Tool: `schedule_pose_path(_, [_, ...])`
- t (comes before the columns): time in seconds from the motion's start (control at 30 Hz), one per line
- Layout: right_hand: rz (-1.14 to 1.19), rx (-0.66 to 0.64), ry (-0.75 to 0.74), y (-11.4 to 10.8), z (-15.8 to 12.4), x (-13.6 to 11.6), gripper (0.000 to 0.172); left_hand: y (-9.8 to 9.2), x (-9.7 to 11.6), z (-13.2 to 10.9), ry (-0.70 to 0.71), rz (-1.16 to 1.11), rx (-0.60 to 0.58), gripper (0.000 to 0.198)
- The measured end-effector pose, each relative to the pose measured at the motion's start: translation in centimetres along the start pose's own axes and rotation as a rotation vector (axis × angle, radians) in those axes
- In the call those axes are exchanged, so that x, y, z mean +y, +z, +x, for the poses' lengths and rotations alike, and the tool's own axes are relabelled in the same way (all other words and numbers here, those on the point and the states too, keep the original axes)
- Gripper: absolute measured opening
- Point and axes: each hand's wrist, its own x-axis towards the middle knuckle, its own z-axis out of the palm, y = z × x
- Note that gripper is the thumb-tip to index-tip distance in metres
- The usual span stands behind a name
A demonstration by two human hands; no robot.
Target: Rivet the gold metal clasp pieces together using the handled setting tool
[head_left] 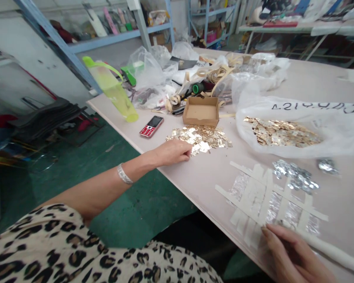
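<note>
My left hand (175,152) rests at the near edge of a pile of flat gold metal pieces (205,137), its fingers curled closed; whatever they hold is hidden. At the lower right, the thumb and finger of my right hand (295,253) pinch together over a patch of crossed pale tape strips (253,196) with clear plastic between them. Anything in that pinch is too small to name. Beside the patch lies a white rod-like tool (333,249), partly behind my right hand. Round silver metal pieces (295,175) are scattered just beyond the tape.
An open cardboard box (201,112) touches the gold pile's far side. Left of it are a red phone (152,126) and a yellow-green bottle (113,92). A plastic bag (297,112) with more gold pieces lies right. Bags and tape rolls clutter the back. The table edge (179,188) runs close to me.
</note>
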Motion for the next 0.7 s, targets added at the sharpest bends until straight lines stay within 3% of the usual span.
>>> schedule_pose_path(0.1, [0.212, -0.013, 0.265, 0.9, 0.2, -0.4, 0.037, 1.0, 1.8, -0.3, -0.062, -0.145, 0.128, 0.01])
schedule_pose_path(0.17, [0.39, -0.033, 0.381, 1.6, 0.6, -1.1, 0.036, 2.2, 3.9, -0.2, -0.129, -0.436, 0.188, 0.015])
schedule_pose_path(0.27, [0.55, -0.024, 0.399, 2.5, 1.4, -2.8, 0.03, 4.8, 7.7, 0.2, -0.248, -0.956, 0.131, 0.021])
schedule_pose_path(0.37, [0.568, -0.019, 0.307, 3.2, 2.2, -4.4, 0.023, 7.1, 11.4, 0.6, -0.369, -1.252, 0.073, 0.02])
schedule_pose_path(0.5, [0.546, -0.054, 0.217, 3.7, 2.7, -5.0, 0.018, 8.6, 14.4, 0.6, -0.365, -1.38, 0.025, 0.021])
schedule_pose_path(0.7, [0.477, -0.078, 0.201, 3.7, 2.7, -4.5, 0.02, 9.4, 15.3, 0.1, -0.206, -1.214, 0.11, 0.02])
